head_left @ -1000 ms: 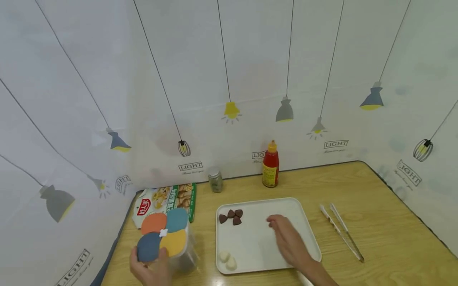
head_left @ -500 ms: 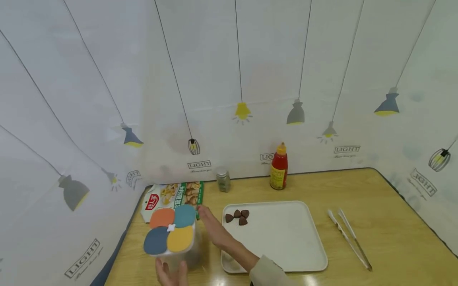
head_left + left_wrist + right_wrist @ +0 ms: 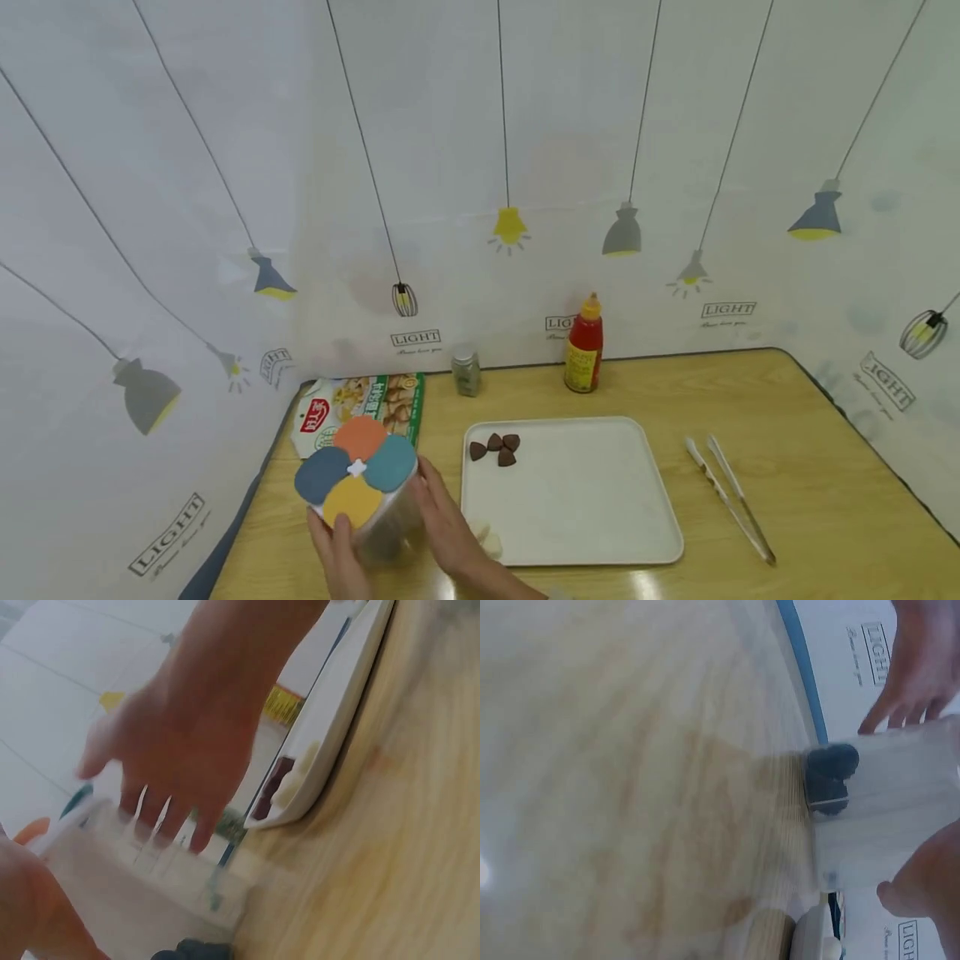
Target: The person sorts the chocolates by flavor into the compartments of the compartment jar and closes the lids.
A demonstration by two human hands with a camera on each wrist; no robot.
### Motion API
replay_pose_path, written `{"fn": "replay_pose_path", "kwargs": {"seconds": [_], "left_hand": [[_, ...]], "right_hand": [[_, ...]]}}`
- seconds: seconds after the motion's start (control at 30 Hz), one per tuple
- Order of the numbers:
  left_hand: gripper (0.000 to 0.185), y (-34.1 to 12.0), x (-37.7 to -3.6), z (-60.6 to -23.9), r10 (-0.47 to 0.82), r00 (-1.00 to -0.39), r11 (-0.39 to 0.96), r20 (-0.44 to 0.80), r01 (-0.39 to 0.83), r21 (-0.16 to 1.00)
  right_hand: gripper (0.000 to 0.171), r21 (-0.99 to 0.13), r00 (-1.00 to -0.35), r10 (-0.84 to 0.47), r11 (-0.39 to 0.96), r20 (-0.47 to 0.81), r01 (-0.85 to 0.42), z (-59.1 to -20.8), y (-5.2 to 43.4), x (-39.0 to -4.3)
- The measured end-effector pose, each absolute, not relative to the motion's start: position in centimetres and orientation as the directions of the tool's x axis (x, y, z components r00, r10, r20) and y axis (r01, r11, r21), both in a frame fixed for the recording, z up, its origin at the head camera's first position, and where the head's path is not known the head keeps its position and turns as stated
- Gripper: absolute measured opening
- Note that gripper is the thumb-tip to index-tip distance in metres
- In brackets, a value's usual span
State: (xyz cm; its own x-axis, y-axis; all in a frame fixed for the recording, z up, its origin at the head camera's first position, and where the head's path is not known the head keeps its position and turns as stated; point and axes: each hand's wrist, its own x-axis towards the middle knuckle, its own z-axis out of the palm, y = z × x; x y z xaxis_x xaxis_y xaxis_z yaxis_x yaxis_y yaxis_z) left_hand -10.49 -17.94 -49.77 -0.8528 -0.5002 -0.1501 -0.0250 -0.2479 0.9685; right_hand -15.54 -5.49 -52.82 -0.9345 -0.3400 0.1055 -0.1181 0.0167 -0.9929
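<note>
A clear storage canister (image 3: pixel 386 533) with a lid of four coloured flaps (image 3: pixel 352 504) stands at the left of the table, its lid turned toward me. A few dark lumps (image 3: pixel 831 778) sit at its bottom. My left hand (image 3: pixel 341 558) holds the canister at the lid's near left edge, the thumb on the yellow flap. My right hand (image 3: pixel 453 533) lies along the canister's right side; in the left wrist view its fingers (image 3: pixel 172 821) are straight and spread. Beside it, a white tray (image 3: pixel 577 500) carries several brown triangular pieces (image 3: pixel 506 450) and pale pieces (image 3: pixel 489 540).
Behind the canister lies a printed food packet (image 3: pixel 397 408). A small capped jar (image 3: pixel 466 372) and a red sauce bottle with a yellow cap (image 3: pixel 584 346) stand along the back wall. Metal tongs (image 3: pixel 731 500) lie spread right of the tray.
My right hand has moved left from over the tray to the canister's side. The canister's lid has turned, bringing the yellow flap nearest. My left thumb now rests on that flap.
</note>
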Motion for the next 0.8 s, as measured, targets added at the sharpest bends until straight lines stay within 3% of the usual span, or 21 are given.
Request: {"fn": "replay_pose_path", "kwargs": {"seconds": [0.13, 0.23, 0.37, 0.53, 0.7, 0.8], "left_hand": [[0.073, -19.6, -11.4, -49.2, -0.444, -0.866, -0.193, -0.23, -0.158, 0.968], [0.07, -20.0, -11.7, -49.1, -0.473, -0.857, -0.212, -0.205, -0.115, 0.97], [0.066, -19.5, -11.4, -49.5, -0.545, -0.83, -0.151, -0.117, -0.041, 0.988], [0.064, -20.0, -11.8, -50.0, -0.495, -0.86, -0.089, -0.123, -0.091, 0.992], [0.06, -21.8, -12.2, -50.0, -0.419, -0.896, -0.088, -0.15, -0.124, 0.988], [0.063, -22.2, -11.9, -49.9, -0.447, -0.891, -0.027, -0.078, -0.074, 0.997]], "right_hand": [[0.049, -0.977, -0.939, -0.31, 0.102, 0.146, -0.186, -52.3, -4.1, -15.1], [0.048, -0.967, -0.934, -0.306, 0.115, 0.183, -0.227, -52.1, -3.3, -15.9], [0.057, -0.989, -0.93, -0.35, 0.053, 0.113, -0.14, -52.7, -4.3, -15.9], [0.064, -1.0, -0.946, -0.325, 0.001, 0.004, -0.005, -54.2, -6.3, -13.7], [0.066, -1.0, -0.955, -0.297, -0.006, -0.008, 0.01, -55.1, -7.0, -12.1], [0.066, -1.0, -0.948, -0.316, 0.006, 0.026, -0.029, -55.2, -7.0, -11.7]]}}
